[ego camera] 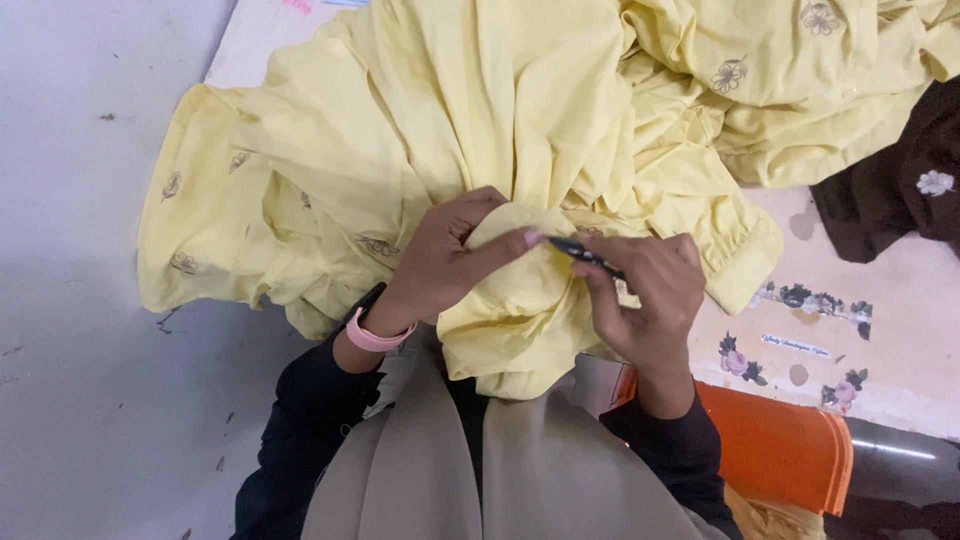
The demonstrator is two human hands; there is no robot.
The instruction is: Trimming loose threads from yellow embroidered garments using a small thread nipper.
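At the far left lies bare grey floor, and the table edge runs down beside it. A big yellow garment with small embroidered flowers spills over the table and hangs off its left edge, hiding most of the top. The left hand, with a pink wristband, pinches a rounded bunch of the yellow cloth, thumb stretched across it and fingers curled behind. Just beside it, the right hand closes around a small dark tool whose tip touches the bunched cloth near the left thumb. The cloth drapes down into the lap, over a beige scarf. Further right sit an orange stool, flower stickers on the tabletop, and a dark brown garment at the edge.
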